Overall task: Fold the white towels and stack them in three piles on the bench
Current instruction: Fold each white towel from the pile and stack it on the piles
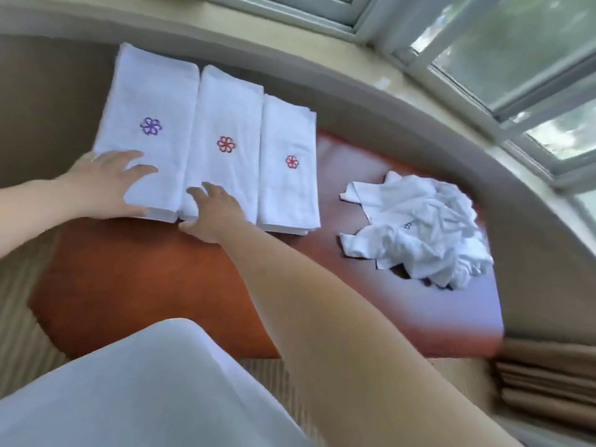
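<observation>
Three piles of folded white towels lie side by side on the orange-brown bench (135,285). The left pile (151,101) bears a purple flower mark, the middle pile (225,114) a red one, and the right pile (287,188) a smaller red one. My left hand (106,182) lies flat with spread fingers on the near end of the left pile. My right hand (213,211) rests with straight fingers on the near end of the middle pile, its thumb at the edge. A crumpled heap of unfolded white towels (419,227) lies on the bench's right side.
A curved beige ledge (403,101) runs behind the bench under the windows (516,59). Striped carpet (19,304) shows at the left, and tan fabric folds (548,382) hang at the lower right. My white garment (129,391) fills the near foreground.
</observation>
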A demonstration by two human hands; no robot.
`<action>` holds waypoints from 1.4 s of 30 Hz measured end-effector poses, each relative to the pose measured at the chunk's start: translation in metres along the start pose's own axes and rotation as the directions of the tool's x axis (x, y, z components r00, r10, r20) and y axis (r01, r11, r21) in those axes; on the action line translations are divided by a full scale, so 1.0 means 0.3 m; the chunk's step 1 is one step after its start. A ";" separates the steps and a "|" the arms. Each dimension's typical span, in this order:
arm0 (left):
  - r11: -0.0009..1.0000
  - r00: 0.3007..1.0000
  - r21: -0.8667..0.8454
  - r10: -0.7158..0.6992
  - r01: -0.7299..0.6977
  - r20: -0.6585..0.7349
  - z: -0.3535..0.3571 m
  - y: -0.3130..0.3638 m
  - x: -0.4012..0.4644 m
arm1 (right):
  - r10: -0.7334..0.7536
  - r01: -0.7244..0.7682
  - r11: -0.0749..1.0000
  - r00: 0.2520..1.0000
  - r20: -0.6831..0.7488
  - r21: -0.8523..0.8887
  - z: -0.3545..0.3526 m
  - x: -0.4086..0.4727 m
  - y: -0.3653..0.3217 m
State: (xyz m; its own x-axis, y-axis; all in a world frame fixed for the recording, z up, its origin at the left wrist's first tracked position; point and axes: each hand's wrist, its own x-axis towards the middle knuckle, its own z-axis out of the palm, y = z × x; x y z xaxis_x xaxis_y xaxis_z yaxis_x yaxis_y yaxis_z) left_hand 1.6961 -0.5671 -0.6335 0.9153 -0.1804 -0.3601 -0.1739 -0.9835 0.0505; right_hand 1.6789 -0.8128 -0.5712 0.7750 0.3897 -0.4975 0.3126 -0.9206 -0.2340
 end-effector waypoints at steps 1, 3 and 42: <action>1.000 1.000 -0.010 0.022 -0.022 -0.016 -0.024 0.042 -0.019 | -0.003 0.003 1.000 1.000 -0.020 0.017 0.000 -0.032 0.017; 0.998 1.000 -0.066 0.002 0.000 0.025 -0.091 0.148 -0.116 | -0.018 0.020 0.998 0.999 -0.035 0.053 -0.003 -0.103 0.055; 0.943 0.943 -0.001 0.331 -0.331 0.024 -0.245 1.801 -0.096 | 0.301 -0.204 0.910 0.923 -0.238 0.360 0.074 -0.972 1.259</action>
State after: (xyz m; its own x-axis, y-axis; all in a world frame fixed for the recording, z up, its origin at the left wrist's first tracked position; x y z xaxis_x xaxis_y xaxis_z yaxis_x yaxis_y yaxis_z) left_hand 1.6024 -1.0943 -0.5271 0.7971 -0.4956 -0.3449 -0.4672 -0.8681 0.1676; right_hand 1.5588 -1.2735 -0.5332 0.9406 0.0766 -0.3308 -0.0710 -0.9084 -0.4121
